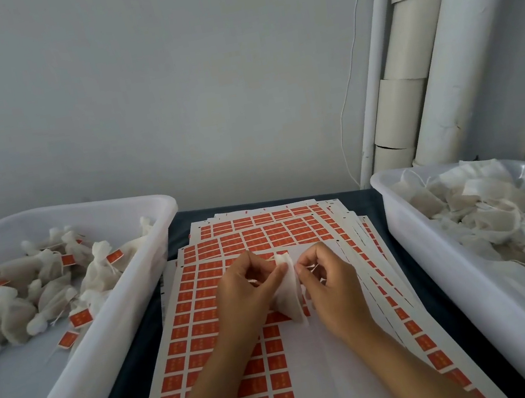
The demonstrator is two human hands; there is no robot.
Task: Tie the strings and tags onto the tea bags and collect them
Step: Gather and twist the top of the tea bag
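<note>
Pinching tea bag (pixel 287 293) between both hands' fingers (pixel 275 274) (mid-air).

Tea bag (pixel 289 293) mid-part hidden behind fingers (pixel 275 274) — string there too thin to trace; tag print too small; both bins cut off by frame edges.

Single view, head-worn, wide-angle. Looks forward and down from above the person's own forearms, which enter from the bottom edge. The grip sits low and centre: left hand (pixel 250 291) and right hand (pixel 329 283) meet on one tea bag (pixel 289 293), close to the lens. Left of the grip, a white bin (pixel 84 364); right of it, a second bin (pixel 444 258), both cut by the frame edges. Beyond the grip the wall (pixel 167 93) fills the upper half. Straight lines bow toward the edges.
</note>
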